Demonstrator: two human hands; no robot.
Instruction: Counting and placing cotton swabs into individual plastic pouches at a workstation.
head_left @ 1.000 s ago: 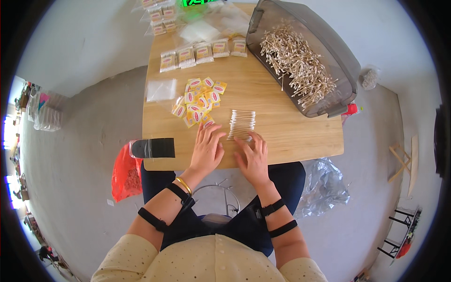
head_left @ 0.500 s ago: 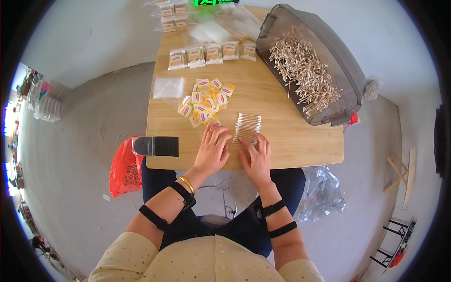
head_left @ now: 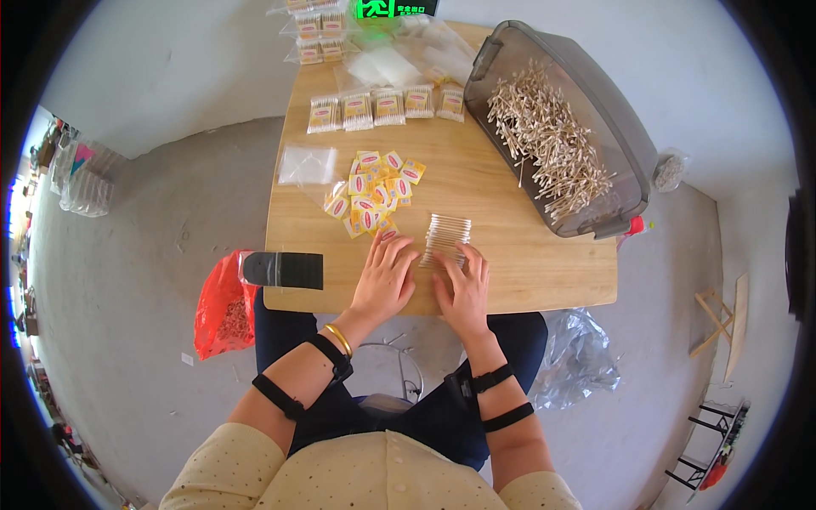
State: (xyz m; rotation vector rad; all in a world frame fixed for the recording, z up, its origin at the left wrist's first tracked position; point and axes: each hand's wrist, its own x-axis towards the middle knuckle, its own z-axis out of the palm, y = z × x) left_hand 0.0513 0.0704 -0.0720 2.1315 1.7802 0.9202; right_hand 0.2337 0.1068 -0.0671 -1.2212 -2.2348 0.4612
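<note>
A row of cotton swabs (head_left: pixel 448 234) lies side by side on the wooden table in front of me. My right hand (head_left: pixel 464 293) rests at its near end, fingers apart, fingertips touching or just over the nearest swabs. To the left, my left hand (head_left: pixel 384 280) lies open on the table with its fingers stretched forward and nothing visible in it. Its fingertips reach the near edge of a loose pile of small yellow-and-white cards (head_left: pixel 374 191). A gap of bare wood separates that hand from the swabs.
A grey plastic bin (head_left: pixel 625 127) of loose cotton swabs (head_left: pixel 552 140) stands tilted at the right. Filled swab packs (head_left: pixel 389 108) line the back, near clear bags (head_left: pixel 382 64). Empty clear bags (head_left: pixel 306 164) lie left. A black strip (head_left: pixel 289 270) overhangs the left edge above a red bag (head_left: pixel 225 306).
The view has shifted slightly, so the table appears a little lower. Both hands keep nearly the same pose beside the swabs and cards.
</note>
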